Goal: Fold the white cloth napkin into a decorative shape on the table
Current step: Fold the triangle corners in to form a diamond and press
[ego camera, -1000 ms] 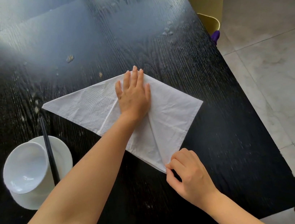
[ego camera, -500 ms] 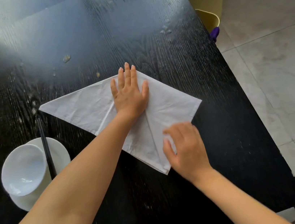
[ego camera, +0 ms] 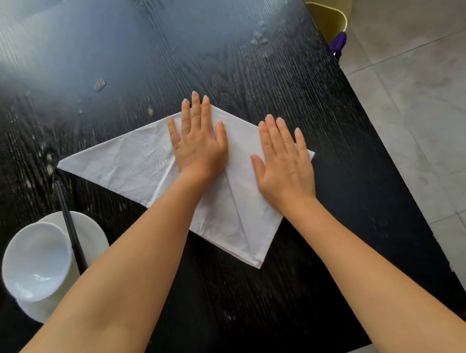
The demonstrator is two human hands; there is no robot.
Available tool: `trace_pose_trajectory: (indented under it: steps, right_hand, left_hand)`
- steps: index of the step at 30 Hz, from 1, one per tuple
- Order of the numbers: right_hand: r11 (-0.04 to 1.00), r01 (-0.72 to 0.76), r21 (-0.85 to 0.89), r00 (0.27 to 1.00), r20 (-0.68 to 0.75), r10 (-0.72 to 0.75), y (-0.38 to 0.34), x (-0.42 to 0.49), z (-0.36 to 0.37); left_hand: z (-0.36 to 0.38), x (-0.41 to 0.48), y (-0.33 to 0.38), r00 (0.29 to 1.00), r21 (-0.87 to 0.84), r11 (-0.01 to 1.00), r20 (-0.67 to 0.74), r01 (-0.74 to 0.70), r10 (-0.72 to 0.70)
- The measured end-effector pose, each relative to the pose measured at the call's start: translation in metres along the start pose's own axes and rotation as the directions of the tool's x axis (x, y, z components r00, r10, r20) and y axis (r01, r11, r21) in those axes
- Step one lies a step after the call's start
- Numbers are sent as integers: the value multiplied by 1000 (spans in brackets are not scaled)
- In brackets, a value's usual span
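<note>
The white napkin [ego camera: 140, 162], folded and laid on the black desk [ego camera: 236, 41], is pressed by both hands, fingers straight and palms down, left hand [ego camera: 199, 148] at its far corner, right hand [ego camera: 285, 166] near its right corner, forearms extended.

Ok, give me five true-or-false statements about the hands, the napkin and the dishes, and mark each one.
1. The left hand and the right hand both lie flat on the white napkin. True.
2. The right hand pinches the napkin's near corner. False: that corner lies free; the hand presses the right flap with straight fingers.
3. A white bowl sits on a plate at the left of the black table. True.
4. The chopsticks lie on the napkin. False: they rest across the plate, beside the bowl.
5. The napkin hangs over the table's edge. False: it lies wholly on the tabletop.
</note>
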State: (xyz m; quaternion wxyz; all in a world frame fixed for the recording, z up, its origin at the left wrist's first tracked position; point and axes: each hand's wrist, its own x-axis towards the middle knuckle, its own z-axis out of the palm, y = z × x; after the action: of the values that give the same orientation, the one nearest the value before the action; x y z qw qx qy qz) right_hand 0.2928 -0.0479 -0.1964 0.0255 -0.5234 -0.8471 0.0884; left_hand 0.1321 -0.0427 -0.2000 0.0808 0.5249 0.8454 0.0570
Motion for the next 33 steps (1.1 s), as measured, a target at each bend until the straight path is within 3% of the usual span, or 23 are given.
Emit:
trace_pose_trajectory:
  steps: [6,8,10,12,15,23,33]
  right_hand:
    - [998,-65,-24,998,24,66,9,-15,-4]
    - [998,-68,-11,997,25,69,8,-14,-3]
    - [997,-67,-26,997,30,68,9,-13,-2]
    - [997,-64,-52,997,32,66,9,-13,-1]
    - [997,-61,-54,998,16,62,9,-13,-3]
    - [998,-54,-32,998,17,54,10,-15,-4]
    - [994,-63,-84,998,19,65,9,-22,-3]
  left_hand:
    - [-3,1,1,998,-1,999,45,41,-41]
    - [-6,-6,13,998,-14,998,3,61,-61]
    - [-5,-22,36,997,-34,998,-60,-49,47]
    - [3,-39,55,989,-39,989,-21,-145,144]
    - [12,-38,50,993,-36,993,25,-113,114]
    - [6,4,10,998,-24,998,20,-55,55]
    - [7,5,8,999,3,999,-3,-45,45]
